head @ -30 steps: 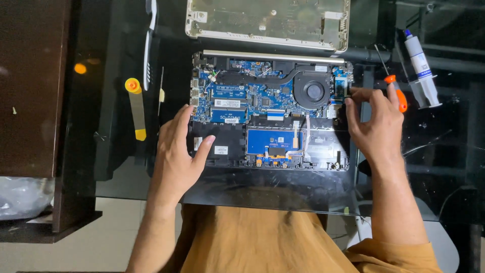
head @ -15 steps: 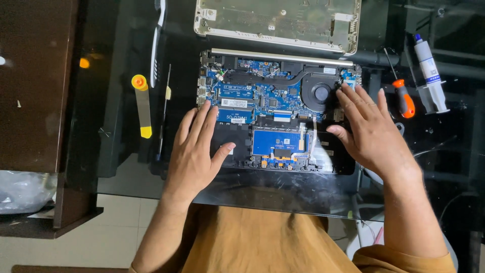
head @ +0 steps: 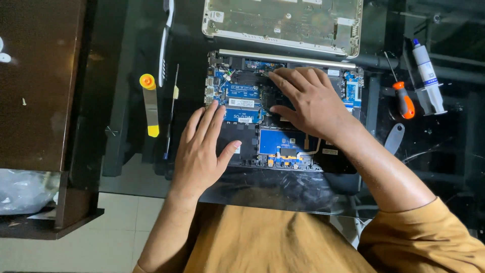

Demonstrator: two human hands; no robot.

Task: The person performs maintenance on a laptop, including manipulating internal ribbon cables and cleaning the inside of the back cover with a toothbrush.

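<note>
Head view shows the right hand (head: 310,101), fingers spread and grasping nothing, pressing the opened laptop (head: 283,119) at twelve o'clock. At nine o'clock the left hand (head: 202,149) rests flat, empty; heavy pressure might crack board parts.

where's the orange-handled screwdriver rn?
In the head view, the orange-handled screwdriver lies on the glass table right of the opened laptop, beside the white syringe tube, out of both hands.

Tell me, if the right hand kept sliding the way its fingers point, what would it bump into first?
The right hand points up-left across the opened laptop. It would likely meet the laptop's silver hinge bar first, then the removed bottom cover beyond; depth is hard to judge.
</note>
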